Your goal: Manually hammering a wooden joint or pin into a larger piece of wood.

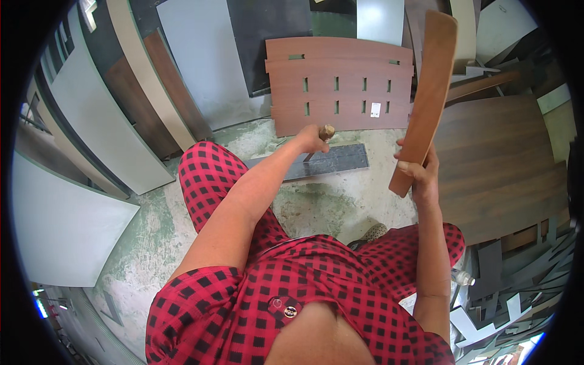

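My left hand [311, 141] is closed around a wooden-handled tool [328, 130], whose round butt end sticks out past the fingers. A thin dark shaft shows beneath the fist, over a dark grey board strip [340, 163] lying on the floor; I cannot tell whether it touches. On the right, my right hand [424, 175] grips a long reddish-brown wooden strip [427, 97] near its lower end. The thumb lies across its face, and the strip stands raised, tilting slightly right at the top. A reddish-brown slotted panel [340, 70] is just beyond the dark strip.
Tall pale grey and brown panels [97, 115] lean at the left. A broad dark brown board [493, 158] lies to the right, beside heaped offcuts [523, 267]. A clear bottle [463, 278] is near my right knee. The floor [146, 237] is scuffed, greenish concrete.
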A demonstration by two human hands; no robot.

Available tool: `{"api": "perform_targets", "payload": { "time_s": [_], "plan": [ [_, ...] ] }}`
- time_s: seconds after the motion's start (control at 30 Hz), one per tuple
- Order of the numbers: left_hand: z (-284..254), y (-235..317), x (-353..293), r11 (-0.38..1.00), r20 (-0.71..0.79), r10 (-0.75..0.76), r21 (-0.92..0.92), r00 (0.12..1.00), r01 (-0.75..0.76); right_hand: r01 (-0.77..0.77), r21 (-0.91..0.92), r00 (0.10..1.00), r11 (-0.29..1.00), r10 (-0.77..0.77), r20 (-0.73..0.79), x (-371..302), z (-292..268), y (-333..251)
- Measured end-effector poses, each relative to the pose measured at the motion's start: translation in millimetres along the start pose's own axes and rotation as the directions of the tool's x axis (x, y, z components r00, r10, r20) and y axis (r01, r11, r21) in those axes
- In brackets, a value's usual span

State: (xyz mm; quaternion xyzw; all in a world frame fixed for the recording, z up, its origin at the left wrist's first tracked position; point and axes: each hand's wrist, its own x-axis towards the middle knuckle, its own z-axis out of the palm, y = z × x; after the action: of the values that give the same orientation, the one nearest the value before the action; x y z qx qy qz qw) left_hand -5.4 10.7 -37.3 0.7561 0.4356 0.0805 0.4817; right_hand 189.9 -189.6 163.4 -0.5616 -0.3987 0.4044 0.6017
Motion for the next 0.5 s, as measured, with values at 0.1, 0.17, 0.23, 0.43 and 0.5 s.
{"api": "perform_targets", "payload": {
  "time_s": [0.1,0.17,0.23,0.43,0.5],
  "plan": [
    [5,6,4,0.999,0.000,0.019,0.037,1.000,-0.019,0.078,-0.183,0.994,0.980,-0.091,-0.063,-17,-14,19],
    [6,9,3,0.999,0.015,0.026,0.043,1.000,-0.027,-0.021,-0.139,0.998,0.990,0.013,-0.060,-29,-7,35],
    [7,13,2,0.998,0.038,0.034,0.052,0.999,-0.036,-0.115,-0.252,0.992,0.961,0.122,0.012,-31,-4,43],
    [7,16,1,0.999,0.043,0.047,-0.028,0.998,-0.046,-0.128,-0.110,0.991,0.986,0.130,0.016,-33,0,40],
    [9,18,5,1.000,0.043,0.018,-0.011,0.999,-0.018,-0.184,-0.129,0.982,0.974,0.186,0.008,-33,-1,42]
  ]
}}
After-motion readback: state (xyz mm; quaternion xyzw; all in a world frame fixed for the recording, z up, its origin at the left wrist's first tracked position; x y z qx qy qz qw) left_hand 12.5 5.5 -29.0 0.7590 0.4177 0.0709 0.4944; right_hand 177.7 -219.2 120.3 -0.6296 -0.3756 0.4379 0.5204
